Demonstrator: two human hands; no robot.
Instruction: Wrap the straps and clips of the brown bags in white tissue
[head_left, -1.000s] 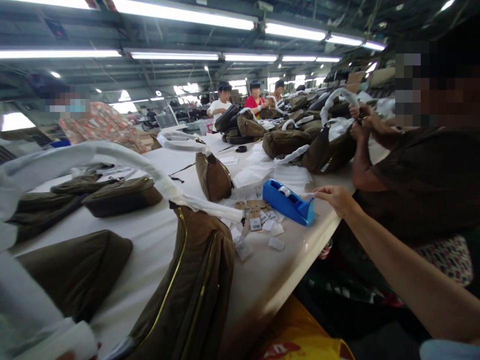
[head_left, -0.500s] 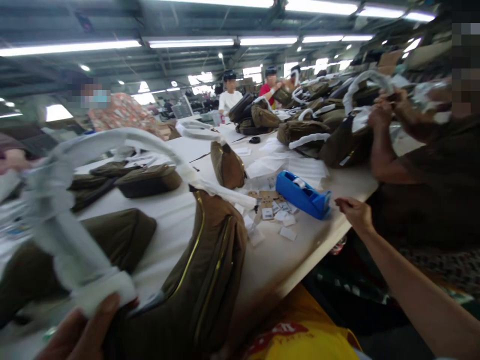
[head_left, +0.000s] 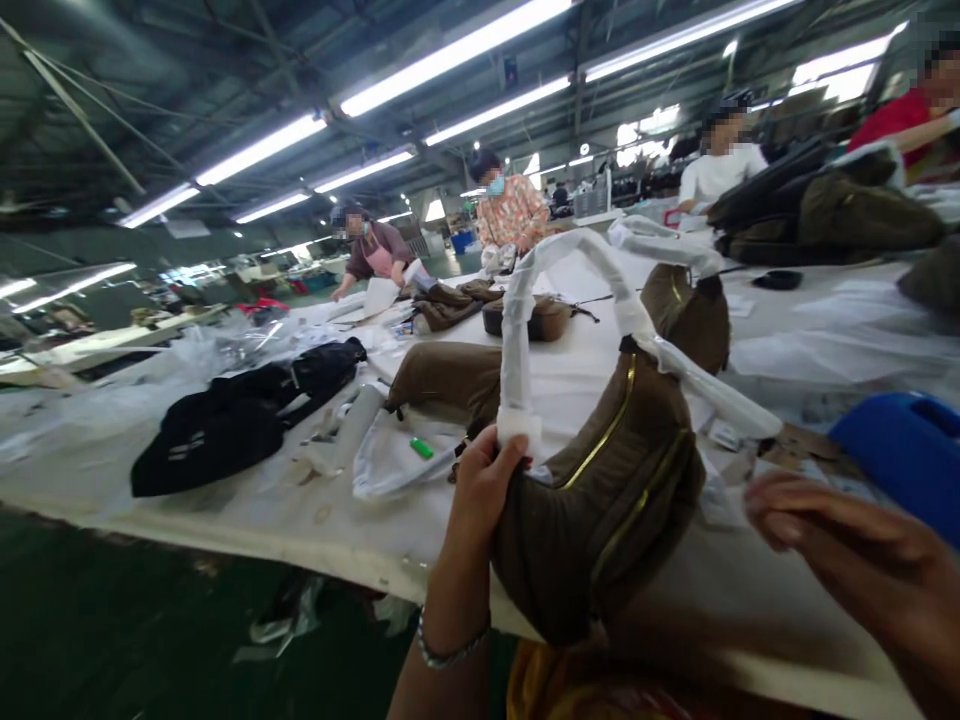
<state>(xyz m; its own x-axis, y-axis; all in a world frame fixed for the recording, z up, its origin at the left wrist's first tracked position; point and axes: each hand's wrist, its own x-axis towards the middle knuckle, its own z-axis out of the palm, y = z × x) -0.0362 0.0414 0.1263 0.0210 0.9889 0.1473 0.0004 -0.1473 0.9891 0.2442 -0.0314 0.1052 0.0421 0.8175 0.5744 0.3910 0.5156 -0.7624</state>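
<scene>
My left hand (head_left: 484, 485) is closed on an olive-brown shoulder bag (head_left: 637, 470) with gold zips, near the front edge of the table. The thumb presses a white foam-like wrap (head_left: 519, 428) at the strap's lower end. White wrapping covers the bag's strap (head_left: 517, 335), which arches above it. To the right of the bag, my right hand (head_left: 847, 560) is in the air with its fingers bent and pressed together. It is smeared by motion, and I cannot make out what lies between the fingertips. The blue tape dispenser (head_left: 900, 450) stands just behind it.
Another brown bag (head_left: 442, 385) lies left, near a green object (head_left: 421, 447) and a black bag (head_left: 247, 410). Clear plastic (head_left: 195, 360) covers the far left. Cards (head_left: 810, 445) lie by the dispenser. Several co-workers stand around the table, one in a patterned top (head_left: 514, 205).
My view has swung left. My right hand has come away from the dispenser's cutting end toward the bag. My left hand still grips the bag.
</scene>
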